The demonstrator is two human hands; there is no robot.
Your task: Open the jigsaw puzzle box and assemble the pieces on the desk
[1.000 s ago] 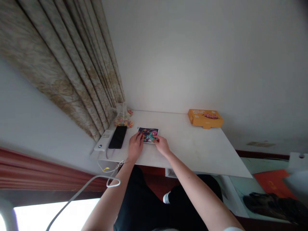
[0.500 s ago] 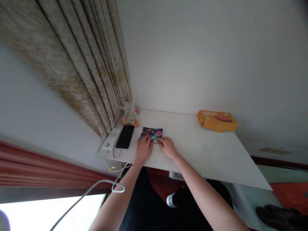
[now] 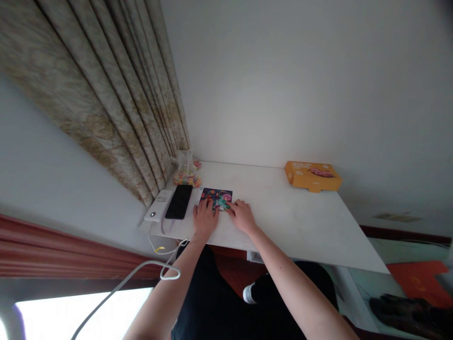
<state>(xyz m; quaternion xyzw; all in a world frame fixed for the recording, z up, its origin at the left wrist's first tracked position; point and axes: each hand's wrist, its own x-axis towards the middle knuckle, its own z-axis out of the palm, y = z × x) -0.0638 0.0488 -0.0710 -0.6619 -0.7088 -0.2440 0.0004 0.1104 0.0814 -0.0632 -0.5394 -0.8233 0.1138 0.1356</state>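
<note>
Two bare hands, the left hand (image 3: pixel 205 218) and the right hand (image 3: pixel 241 216), lie open, fingertips resting on the near edge of a dark floral printed card (image 3: pixel 216 199) without pinching it, on a white desk (image 3: pixel 293 226) by a beige patterned curtain (image 3: pixel 106 104), near an orange cardboard box (image 3: pixel 313 176) with unreadably small lettering.

Bare left hand (image 3: pixel 205 219) and right hand (image 3: pixel 242 217), forearms (image 3: pixel 279 255) bare too. Legs in black trousers (image 3: pixel 201 302), dark fabric, no visible markings. White sock or shoe (image 3: pixel 249 293) at one foot, too small to tell which.
</note>
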